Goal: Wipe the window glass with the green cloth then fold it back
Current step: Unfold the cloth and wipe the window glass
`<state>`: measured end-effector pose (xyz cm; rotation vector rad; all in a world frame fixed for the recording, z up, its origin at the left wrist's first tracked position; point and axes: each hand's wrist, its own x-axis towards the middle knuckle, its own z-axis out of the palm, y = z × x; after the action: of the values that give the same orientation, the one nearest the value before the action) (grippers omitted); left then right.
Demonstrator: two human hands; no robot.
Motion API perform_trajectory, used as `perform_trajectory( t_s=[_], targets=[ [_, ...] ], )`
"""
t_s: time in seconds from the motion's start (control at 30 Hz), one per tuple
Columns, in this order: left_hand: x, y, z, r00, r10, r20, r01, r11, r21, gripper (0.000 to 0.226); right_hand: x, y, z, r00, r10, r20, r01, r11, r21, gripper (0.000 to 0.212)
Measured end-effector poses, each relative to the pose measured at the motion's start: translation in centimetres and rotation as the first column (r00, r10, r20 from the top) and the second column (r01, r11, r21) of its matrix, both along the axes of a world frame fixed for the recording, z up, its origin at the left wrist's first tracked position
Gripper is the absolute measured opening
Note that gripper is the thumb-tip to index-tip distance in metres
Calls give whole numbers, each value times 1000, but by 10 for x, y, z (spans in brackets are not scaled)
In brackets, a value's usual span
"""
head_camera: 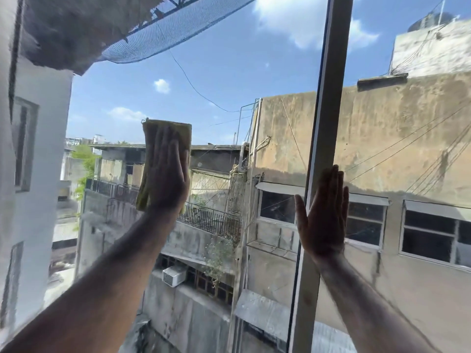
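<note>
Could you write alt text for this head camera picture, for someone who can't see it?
A person's left hand presses a folded green cloth flat against clear window glass, while the right hand rests open on the grey vertical window frame. Beyond the glass are weathered concrete buildings and blue sky.
</note>
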<state>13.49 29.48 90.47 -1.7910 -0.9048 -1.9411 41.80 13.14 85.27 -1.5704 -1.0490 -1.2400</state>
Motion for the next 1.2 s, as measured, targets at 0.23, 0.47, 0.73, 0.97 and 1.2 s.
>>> perform_trajectory(
  t_s=[0.23,0.47,0.73,0.97,1.2],
  targets=[
    [72,-18,-41,968,-30,-248,88,969,230,51,11,11,-6,998,-23,57,19,998,61,69],
    [23,8,-66,696,174,-697,177,899,401,54,6,6,-4,999,1,45,-4,998,61,70],
    [48,-17,20,997,70,-17,-69,997,36,55,7,9,-5,998,-25,56,21,997,71,69],
    [106,-40,-60,632,249,-734,191,868,458,57,8,7,-5,998,4,68,-9,997,77,67],
    [72,-24,9,991,95,89,-95,995,-6,57,8,9,-6,998,-7,68,1,997,84,66]
  ],
)
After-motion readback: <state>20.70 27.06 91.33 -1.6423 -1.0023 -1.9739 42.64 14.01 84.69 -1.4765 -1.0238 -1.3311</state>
